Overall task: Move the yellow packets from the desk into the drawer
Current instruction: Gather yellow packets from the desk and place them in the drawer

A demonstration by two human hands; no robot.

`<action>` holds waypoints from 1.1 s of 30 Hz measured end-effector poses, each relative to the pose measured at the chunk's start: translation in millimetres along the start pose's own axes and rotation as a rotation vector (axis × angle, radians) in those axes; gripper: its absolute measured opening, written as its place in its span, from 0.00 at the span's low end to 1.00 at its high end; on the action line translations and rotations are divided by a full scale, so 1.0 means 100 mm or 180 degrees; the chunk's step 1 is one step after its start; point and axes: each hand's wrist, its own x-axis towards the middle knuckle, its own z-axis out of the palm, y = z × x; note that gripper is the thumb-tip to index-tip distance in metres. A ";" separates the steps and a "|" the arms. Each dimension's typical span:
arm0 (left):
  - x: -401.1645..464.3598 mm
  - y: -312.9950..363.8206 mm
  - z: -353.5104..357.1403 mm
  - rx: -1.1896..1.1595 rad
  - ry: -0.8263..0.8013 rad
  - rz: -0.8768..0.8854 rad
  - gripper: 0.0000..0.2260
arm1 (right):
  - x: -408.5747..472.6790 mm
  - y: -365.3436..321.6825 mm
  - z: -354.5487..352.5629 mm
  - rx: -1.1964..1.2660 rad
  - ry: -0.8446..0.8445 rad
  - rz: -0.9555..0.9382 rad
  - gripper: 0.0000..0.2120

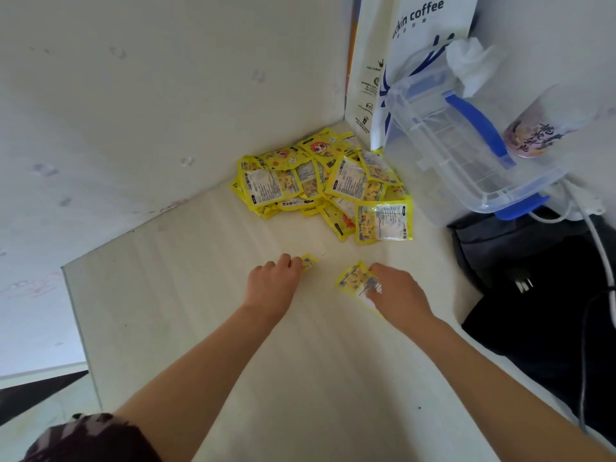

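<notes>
A pile of several yellow packets (323, 181) lies in the far corner of the pale desk (206, 328), against the wall. My left hand (273, 285) is in front of the pile, its curled fingers gripping a yellow packet (309, 262), of which only a corner shows. My right hand (396, 295) holds another yellow packet (355, 281) just above the desk, to the right. No drawer is in view.
A clear plastic box with blue handle and clips (466, 151) stands at the right, a coffee paper bag (400, 61) behind it and a drink cup (540, 128) beside it. A black bag (533, 278) and white cables (596, 248) lie at the right edge.
</notes>
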 end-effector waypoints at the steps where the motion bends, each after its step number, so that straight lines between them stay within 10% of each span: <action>1: 0.03 -0.08 -0.05 -0.0023 -0.0094 0.0006 0.17 | 0.06 0.02 -0.06 -0.0036 0.0050 -0.0064 0.10; 33: 1.29 -0.88 -0.42 -0.0779 -0.0012 -0.0629 0.22 | 1.07 0.12 -0.59 -0.1262 0.0469 -0.0472 0.10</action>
